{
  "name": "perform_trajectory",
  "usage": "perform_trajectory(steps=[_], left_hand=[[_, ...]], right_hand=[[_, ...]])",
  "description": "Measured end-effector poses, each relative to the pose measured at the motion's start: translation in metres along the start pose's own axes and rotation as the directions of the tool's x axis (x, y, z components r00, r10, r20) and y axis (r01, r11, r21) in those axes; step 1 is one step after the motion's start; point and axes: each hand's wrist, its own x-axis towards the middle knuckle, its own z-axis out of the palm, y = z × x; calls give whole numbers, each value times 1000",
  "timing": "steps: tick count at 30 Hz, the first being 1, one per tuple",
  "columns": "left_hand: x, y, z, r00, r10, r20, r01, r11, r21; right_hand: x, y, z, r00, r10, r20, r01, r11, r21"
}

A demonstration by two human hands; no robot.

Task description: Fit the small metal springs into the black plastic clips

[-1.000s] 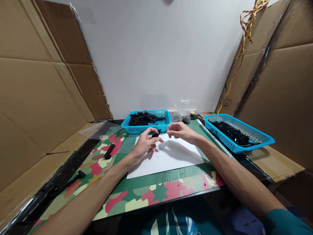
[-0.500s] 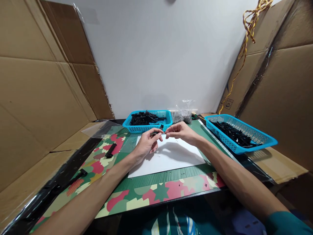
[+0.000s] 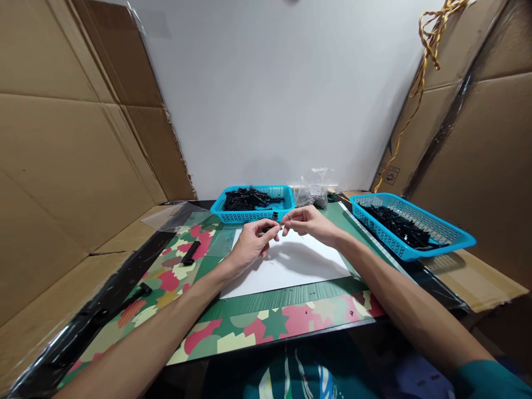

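Both of my hands meet above a white sheet of paper point(image 3: 291, 271) in the middle of the table. My left hand point(image 3: 253, 242) is closed around a small black plastic part point(image 3: 275, 215), whose top end sticks up past the fingers. In a pinch, my right hand point(image 3: 310, 225) holds something thin, a fine wire-like piece point(image 3: 288, 216), close against the left fingertips. The fingers cover most of both pieces. A few tiny slivers lie on the paper beneath.
A blue basket point(image 3: 220, 216) of black parts stands behind my hands, another blue basket point(image 3: 457, 239) at right. Clear bags point(image 3: 316, 194) of small pieces lean at the back wall. Black parts point(image 3: 191, 252) lie on the patterned mat at left. Cardboard walls point(image 3: 62, 155) flank the table.
The view has shifted slightly, so everything sits a little to the right. My hands stay together in nearly the same pose, the right fingertips slightly adjusted.
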Motion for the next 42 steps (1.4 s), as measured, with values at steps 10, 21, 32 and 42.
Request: perform_trajectory(steps=[10,21,32,42], left_hand=[[-1,1,0,998,43,38,-46,995,92],[-2,1,-2,999,27,30,-30,991,131],[-2,1,2,979,-163,124,176,979,-105],[-9,-4,4,963,-208,170,182,971,156]], right_hand=[[2,10,3,993,-52,103,52,999,0],[3,11,4,997,-68,35,72,986,-149],[4,7,2,989,-9,-145,-7,994,-111],[4,15,-18,971,105,-217,-173,929,-326]])
